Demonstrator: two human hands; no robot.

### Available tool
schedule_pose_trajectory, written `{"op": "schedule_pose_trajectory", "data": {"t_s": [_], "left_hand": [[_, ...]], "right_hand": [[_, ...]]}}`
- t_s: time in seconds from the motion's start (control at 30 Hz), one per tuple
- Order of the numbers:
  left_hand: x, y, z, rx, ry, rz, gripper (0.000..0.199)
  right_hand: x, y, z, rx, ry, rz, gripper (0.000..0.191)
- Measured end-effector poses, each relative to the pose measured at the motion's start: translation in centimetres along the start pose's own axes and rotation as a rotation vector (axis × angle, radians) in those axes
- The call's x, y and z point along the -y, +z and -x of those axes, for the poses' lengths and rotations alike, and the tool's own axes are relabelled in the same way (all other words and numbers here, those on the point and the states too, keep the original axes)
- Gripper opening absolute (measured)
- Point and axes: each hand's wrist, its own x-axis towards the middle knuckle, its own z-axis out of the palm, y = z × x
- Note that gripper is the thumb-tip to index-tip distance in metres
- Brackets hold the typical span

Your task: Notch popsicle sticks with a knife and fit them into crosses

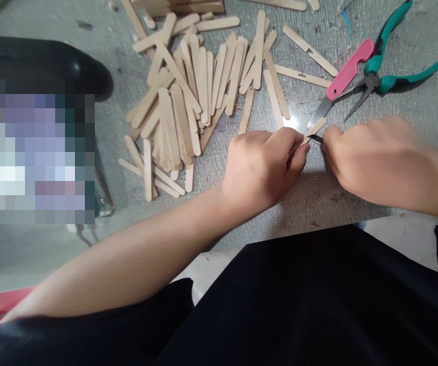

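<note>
My left hand [267, 162] is closed on a wooden stick [318, 127], whose rounded end sticks out past the fingertips. Closed too, my right hand [371, 160] grips a small dark blade [316, 138] that touches the stick; its handle is hidden in the fist. Just beyond both hands lies a pink folding knife [350, 70] with its blade out. It rests against needle-nose pliers [373, 81] with teal handles. Two notched sticks [320, 57] lie beside the knife.
A large pile of wooden sticks [183, 101] covers the grey table [341, 203] left of my hands. Stacked wood [181, 6] sits at the top edge. A black rounded object [51, 63] is at the left, above a blurred-out area. The table's near edge runs below my hands.
</note>
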Motion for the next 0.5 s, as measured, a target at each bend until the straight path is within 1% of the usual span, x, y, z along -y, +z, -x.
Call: {"op": "schedule_pose_trajectory", "data": {"t_s": [0.17, 0.27, 0.37, 0.5], "left_hand": [[0.18, -0.03, 0.06, 0.006, 0.005, 0.04, 0.027], [0.17, 0.06, 0.06, -0.015, 0.038, 0.021, 0.026], [0.16, 0.13, 0.05, -0.009, 0.048, 0.011, 0.027], [0.25, 0.16, 0.08, -0.009, 0.067, 0.044, 0.026]], "right_hand": [[0.01, 0.26, -0.07, -0.022, -0.03, -0.031, 0.048], [0.06, 0.32, -0.15, -0.01, -0.015, -0.042, 0.042], [-0.07, 0.35, -0.35, -0.012, -0.002, -0.065, 0.035], [-0.63, 0.51, -0.8, -0.03, -0.036, -0.084, 0.033]]}}
